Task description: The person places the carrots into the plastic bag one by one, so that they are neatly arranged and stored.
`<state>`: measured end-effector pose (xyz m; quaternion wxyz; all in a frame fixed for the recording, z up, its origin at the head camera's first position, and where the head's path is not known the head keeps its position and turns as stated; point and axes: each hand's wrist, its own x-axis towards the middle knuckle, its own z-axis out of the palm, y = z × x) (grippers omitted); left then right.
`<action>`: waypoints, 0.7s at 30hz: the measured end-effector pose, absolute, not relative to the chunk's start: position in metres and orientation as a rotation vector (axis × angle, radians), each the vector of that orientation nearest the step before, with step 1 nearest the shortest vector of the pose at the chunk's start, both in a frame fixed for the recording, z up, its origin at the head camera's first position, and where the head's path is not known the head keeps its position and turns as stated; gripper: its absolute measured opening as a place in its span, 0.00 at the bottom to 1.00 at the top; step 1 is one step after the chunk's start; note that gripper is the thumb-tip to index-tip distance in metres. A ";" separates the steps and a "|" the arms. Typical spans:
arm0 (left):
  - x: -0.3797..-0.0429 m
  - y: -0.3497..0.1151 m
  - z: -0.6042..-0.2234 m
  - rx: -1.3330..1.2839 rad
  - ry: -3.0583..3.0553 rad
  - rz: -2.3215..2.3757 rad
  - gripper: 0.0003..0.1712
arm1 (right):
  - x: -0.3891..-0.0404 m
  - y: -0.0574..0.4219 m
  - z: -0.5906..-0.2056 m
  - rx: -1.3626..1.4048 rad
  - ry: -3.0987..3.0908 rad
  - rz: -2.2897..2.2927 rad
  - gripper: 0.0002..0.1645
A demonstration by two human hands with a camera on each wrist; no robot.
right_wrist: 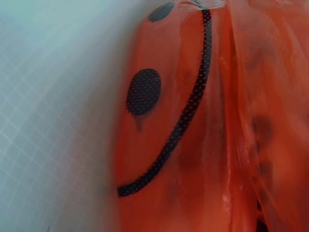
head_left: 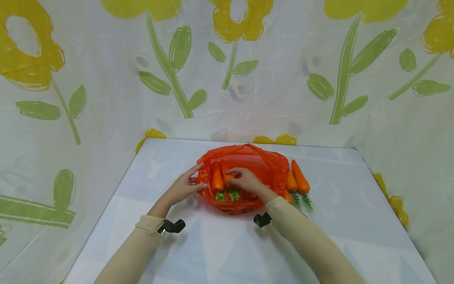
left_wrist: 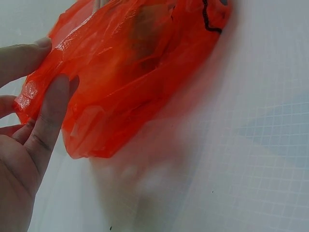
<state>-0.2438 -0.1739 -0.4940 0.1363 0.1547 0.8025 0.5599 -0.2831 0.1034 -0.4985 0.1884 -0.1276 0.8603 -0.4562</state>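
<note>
A red plastic bag (head_left: 248, 157) lies on the table with its mouth spread toward me. My left hand (head_left: 182, 187) holds the left side of its rim; in the left wrist view thumb and fingers are spread about the thin film (left_wrist: 30, 92). Two toy carrots with green tops are inside the bag, the outer carrot (head_left: 217, 179) beside the inner carrot (head_left: 224, 166). My right hand (head_left: 246, 180) reaches into the mouth, fingers bent over the inner carrot. The right wrist view shows the bag's printed side (right_wrist: 166, 116), with that hand out of sight.
Several more carrots lie at the bag's right side, one carrot (head_left: 300, 178) outermost with its leafy top toward me. The white table (head_left: 220, 248) meets a flower-printed curtain (head_left: 269, 86) at the back and sides.
</note>
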 end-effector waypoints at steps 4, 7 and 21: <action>-0.244 -0.174 -0.493 0.450 2.324 1.621 0.49 | -0.282 0.101 -0.499 -0.352 2.375 -1.282 0.22; -0.243 -0.175 -0.494 0.449 2.326 1.618 0.49 | -0.280 0.100 -0.498 -0.346 2.370 -1.252 0.23; -0.243 -0.175 -0.492 0.450 2.292 1.654 0.49 | -0.278 0.100 -0.496 -0.411 2.333 -1.204 0.26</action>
